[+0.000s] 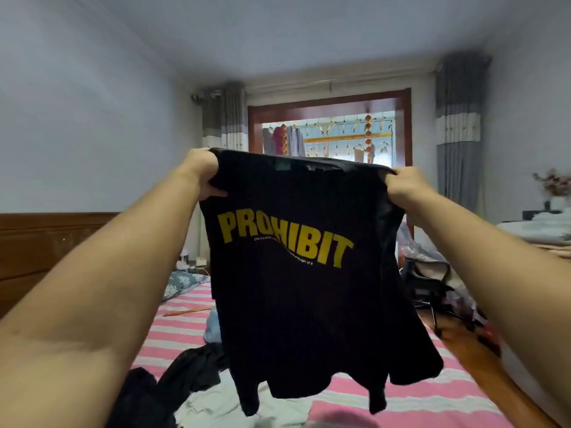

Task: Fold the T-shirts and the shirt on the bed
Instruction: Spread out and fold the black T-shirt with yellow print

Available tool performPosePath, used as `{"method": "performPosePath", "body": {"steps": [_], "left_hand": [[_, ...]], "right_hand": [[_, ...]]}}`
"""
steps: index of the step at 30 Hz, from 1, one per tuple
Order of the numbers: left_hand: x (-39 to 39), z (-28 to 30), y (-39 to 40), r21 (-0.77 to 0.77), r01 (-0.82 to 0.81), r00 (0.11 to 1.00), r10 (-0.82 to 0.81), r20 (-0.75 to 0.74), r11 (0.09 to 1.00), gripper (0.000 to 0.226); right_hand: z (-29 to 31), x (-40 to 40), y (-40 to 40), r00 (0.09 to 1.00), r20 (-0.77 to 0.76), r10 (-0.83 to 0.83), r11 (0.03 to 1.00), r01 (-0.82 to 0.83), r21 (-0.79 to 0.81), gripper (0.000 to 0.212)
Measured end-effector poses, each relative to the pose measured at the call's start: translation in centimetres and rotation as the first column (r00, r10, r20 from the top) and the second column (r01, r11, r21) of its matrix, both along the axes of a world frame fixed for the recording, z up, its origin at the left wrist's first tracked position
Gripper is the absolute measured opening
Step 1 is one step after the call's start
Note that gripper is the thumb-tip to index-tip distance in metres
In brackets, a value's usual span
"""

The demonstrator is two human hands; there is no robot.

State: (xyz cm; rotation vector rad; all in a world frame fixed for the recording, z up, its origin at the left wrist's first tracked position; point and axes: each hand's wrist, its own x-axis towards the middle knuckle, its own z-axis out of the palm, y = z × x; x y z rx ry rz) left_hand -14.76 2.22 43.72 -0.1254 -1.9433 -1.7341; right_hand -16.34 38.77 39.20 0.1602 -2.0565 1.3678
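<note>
Both hands are gripping the black T-shirt (302,273) up in the air over the bed (417,393), left hand (202,174) and right hand (408,188) bunching a shoulder each. It hides most of the clothes pile (191,375) underneath; small print under PROHIBIT is unreadable.

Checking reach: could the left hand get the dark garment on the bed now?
Probably not yet: the left hand grips the T-shirt held up, above the dark garment.
</note>
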Motion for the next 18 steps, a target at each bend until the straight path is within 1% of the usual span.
{"method": "performPosePath", "body": {"steps": [3,6,8,9,11,14,15,16,17,18], "left_hand": [[0.7,0.7,-1.3,-0.033,0.013,0.999,-0.014,-0.037,0.999,0.036],[-1.6,-0.9,-1.1,-0.039,0.026,0.999,-0.024,0.045,0.999,0.040],[-4.6,-3.1,0.3,-0.039,0.036,0.993,-0.032,0.111,0.999,0.038],[-6.8,-4.5,1.5,-0.041,0.042,0.990,-0.036,0.135,0.998,0.036],[-11.1,-7.6,5.4,-0.049,0.055,0.982,-0.045,0.184,0.997,0.034],[-17.9,-12.8,14.5,0.013,0.160,0.952,-0.158,0.261,0.987,0.039],[-20.3,-14.6,18.2,0.002,0.235,0.936,-0.227,0.269,0.972,0.047],[-21.9,-16.6,22.2,-0.029,0.313,0.914,-0.293,0.282,0.949,0.060],[-23.0,-18.8,26.4,-0.049,0.403,0.879,-0.372,0.298,0.914,0.071],[-23.8,-21.1,30.3,-0.102,0.478,0.844,-0.424,0.328,0.872,0.080]], "right_hand": [[0.5,-0.7,-1.9,0.996,0.054,0.073,0.994,-0.068,-0.083,0.026],[-1.9,-1.7,-1.7,0.974,0.198,0.112,0.991,-0.095,-0.092,0.026],[-4.4,-2.5,-0.3,0.949,0.294,0.113,0.992,-0.089,-0.092,0.025],[-6.0,-3.2,0.7,0.931,0.342,0.126,0.988,-0.088,-0.126,0.025],[-9.9,-3.8,3.1,0.893,0.420,0.159,0.978,-0.083,-0.193,0.023],[-17.1,-4.2,7.6,0.860,0.485,0.157,0.953,-0.003,-0.304,0.018],[-19.7,-4.5,9.3,0.842,0.515,0.164,0.935,0.034,-0.354,0.020],[-22.3,-4.6,11.1,0.823,0.540,0.175,0.906,0.080,-0.416,0.021],[-24.8,-4.8,13.3,0.804,0.569,0.172,0.876,0.139,-0.461,0.022],[-26.9,-5.0,15.2,0.789,0.594,0.155,0.848,0.202,-0.490,0.023]]}}
